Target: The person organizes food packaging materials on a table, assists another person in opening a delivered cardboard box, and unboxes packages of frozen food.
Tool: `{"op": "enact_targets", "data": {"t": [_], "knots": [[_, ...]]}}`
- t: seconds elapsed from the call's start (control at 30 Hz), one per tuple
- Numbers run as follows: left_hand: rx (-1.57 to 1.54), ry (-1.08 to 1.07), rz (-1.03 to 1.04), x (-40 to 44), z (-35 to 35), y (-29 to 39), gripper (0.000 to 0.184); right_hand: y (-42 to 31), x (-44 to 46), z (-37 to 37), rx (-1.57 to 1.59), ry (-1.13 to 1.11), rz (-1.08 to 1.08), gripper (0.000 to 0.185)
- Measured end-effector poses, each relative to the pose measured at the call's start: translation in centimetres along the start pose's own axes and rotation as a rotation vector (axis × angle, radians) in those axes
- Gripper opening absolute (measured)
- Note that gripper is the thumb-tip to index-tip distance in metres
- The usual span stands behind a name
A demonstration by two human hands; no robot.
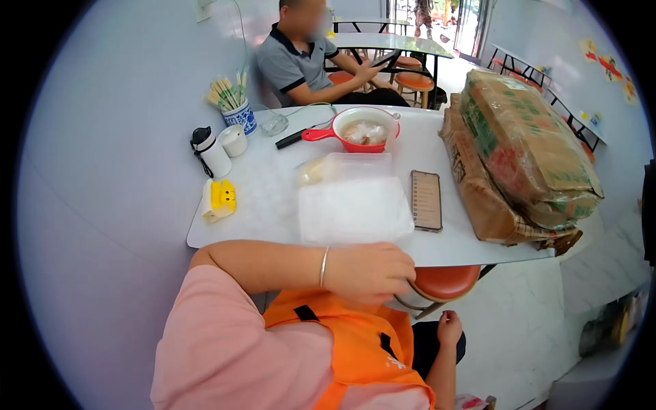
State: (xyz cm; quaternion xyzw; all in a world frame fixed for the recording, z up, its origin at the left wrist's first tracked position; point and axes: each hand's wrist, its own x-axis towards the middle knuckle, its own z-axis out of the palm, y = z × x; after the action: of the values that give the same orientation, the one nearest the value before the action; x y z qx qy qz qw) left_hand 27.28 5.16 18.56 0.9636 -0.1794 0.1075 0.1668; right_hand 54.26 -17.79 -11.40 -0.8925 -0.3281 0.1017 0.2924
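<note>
My left hand (369,272), with a silver bangle on its wrist, is held across my body at the table's near edge. Its fingers are apart, loosely bent and slightly blurred, with nothing visible in them. Just beyond it lies translucent white plastic (355,215), perhaps bags or a container; its exact kind is unclear. A phone (427,200) with a lit screen rests to the right of the plastic. Down by my right knee, my right hand (449,328) is curled closed and appears to hold nothing. Behind the plastic stands a red-handled pan (367,130) with pale contents.
Wrapped cardboard boxes (529,150) fill the table's right end. At left stand a white bottle (211,152), a white cup (233,141), a chopstick holder (239,117) and a yellow tissue pack (223,197). A seated person (301,65) is opposite; an orange stool (447,281) is below.
</note>
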Motion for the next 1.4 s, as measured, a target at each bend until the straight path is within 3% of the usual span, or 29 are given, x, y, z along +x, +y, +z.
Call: {"op": "enact_targets", "data": {"t": [0.07, 0.27, 0.7, 0.8, 0.87, 1.0, 1.33, 1.4], "knots": [[0.252, 0.025, -0.131, -1.2, -0.3, -0.8, 0.040, -0.3, 0.0, 0.0, -0.021, -0.027, 0.013, 0.019], [0.410, -0.001, -0.347, -2.2, -0.9, -4.2, 0.058, -0.9, 0.0, 0.2, -0.094, -0.028, 0.035, 0.020], [0.326, -0.193, -0.354, -0.1, -1.8, -6.8, 0.060, -0.6, -0.1, 1.4, -0.183, -0.032, -0.015, 0.019], [0.310, -0.102, -0.308, 0.2, -0.9, -7.9, 0.059, -0.2, 0.1, 1.6, -0.207, -0.031, -0.029, 0.018], [0.350, -0.149, -0.323, 0.8, -1.3, -8.2, 0.058, -0.3, 0.1, 1.6, -0.220, -0.026, -0.044, 0.018], [0.383, -0.357, -0.396, 1.5, -2.0, -7.5, 0.056, -1.2, 0.2, 1.3, -0.209, -0.037, -0.006, 0.018], [0.506, -0.283, -0.356, 0.9, 0.1, -5.5, 0.056, -1.2, 0.1, 1.1, -0.196, -0.035, -0.007, 0.019], [0.397, -0.394, -0.338, 1.1, -0.9, -4.0, 0.056, -1.2, 0.1, 0.9, -0.191, -0.037, 0.000, 0.019]]}}
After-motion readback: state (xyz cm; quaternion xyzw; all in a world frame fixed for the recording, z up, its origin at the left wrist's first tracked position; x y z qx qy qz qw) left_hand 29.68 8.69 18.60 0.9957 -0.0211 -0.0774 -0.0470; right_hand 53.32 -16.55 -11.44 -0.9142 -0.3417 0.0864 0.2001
